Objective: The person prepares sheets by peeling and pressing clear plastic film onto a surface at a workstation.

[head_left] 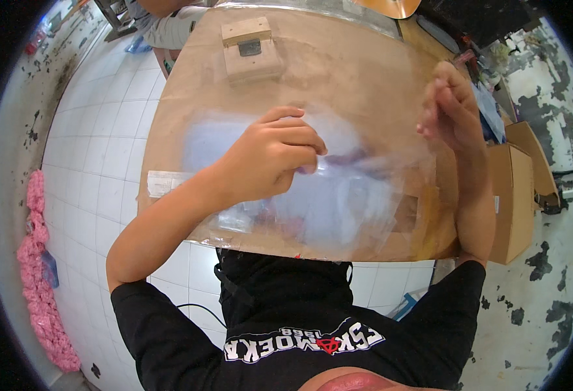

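Over the middle of the cardboard-covered table, my left hand (277, 153) is closed, its fingers curled on a clear plastic bag (352, 195) that is smeared by motion. A purplish patch shows beneath the fingertips, too blurred to name. Raised near the table's right edge, my right hand (453, 107) has its fingers bent in toward the thumb. It is partly blurred, and what it holds, if anything, cannot be made out. Below and left of my hands, bluish-white translucent plastic (208, 143) spreads over the tabletop.
A wooden block (252, 49) with a dark metal piece stands at the table's far left. Cardboard boxes (511, 195) are beside the right edge. Another person's arm (169, 26) shows at the far left, and a gold-coloured disc (391, 6) at the far edge. Pink bundled material (39, 280) lies along the left wall.
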